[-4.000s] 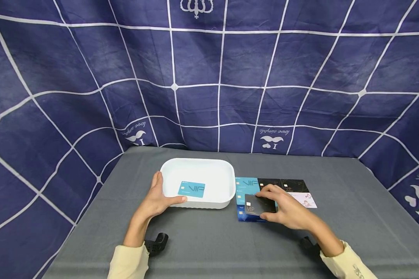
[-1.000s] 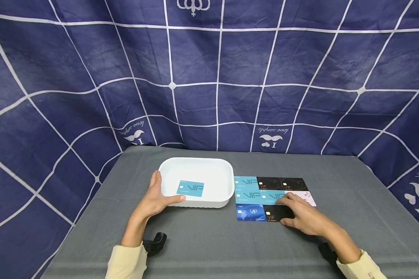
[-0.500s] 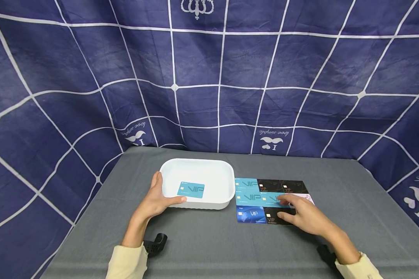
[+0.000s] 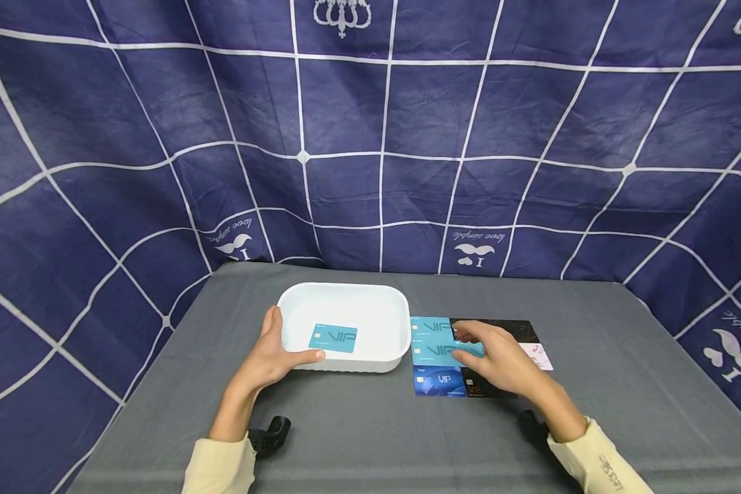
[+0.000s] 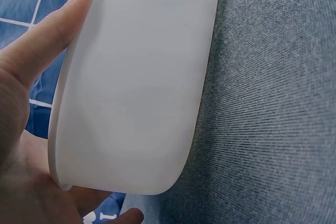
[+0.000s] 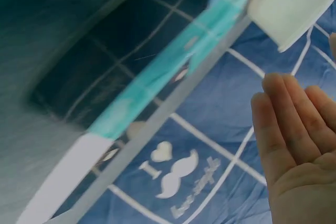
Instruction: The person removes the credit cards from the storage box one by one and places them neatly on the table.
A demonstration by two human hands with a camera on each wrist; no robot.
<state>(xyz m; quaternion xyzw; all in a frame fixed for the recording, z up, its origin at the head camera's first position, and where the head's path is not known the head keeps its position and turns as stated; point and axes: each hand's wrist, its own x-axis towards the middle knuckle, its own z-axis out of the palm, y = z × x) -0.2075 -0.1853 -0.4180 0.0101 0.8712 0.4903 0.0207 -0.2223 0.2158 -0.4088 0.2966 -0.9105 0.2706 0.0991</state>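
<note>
My left hand (image 4: pixel 270 358) holds a white plastic basin (image 4: pixel 364 366) by its near left corner, thumb on the front rim. Inside the basin lies a teal VIP card (image 4: pixel 333 338). My right hand (image 4: pixel 501 355) hovers over a block of cards with nothing in its fingers; the right wrist view shows those fingers (image 6: pixel 294 124) nearly straight and together. Teal cards (image 4: pixel 431 351) fill the block's left part, above a blue VIP card (image 4: pixel 438 381). A black VIP card (image 4: pixel 478 385) adjoins the blue one. The hand partly covers the middle cards.
Black cards (image 4: pixel 520 331) form the block's back row, with a pink floral card (image 4: pixel 538 357) at its right. A grey cloth (image 4: pixel 358 425) covers the table. Behind it hangs a blue curtain (image 4: pixel 339 185) with white lines.
Four seconds ago my right hand held a black card; it now lies beside the blue one. Since half a second ago, that hand has shifted left and away from it. The left hand stays put.
</note>
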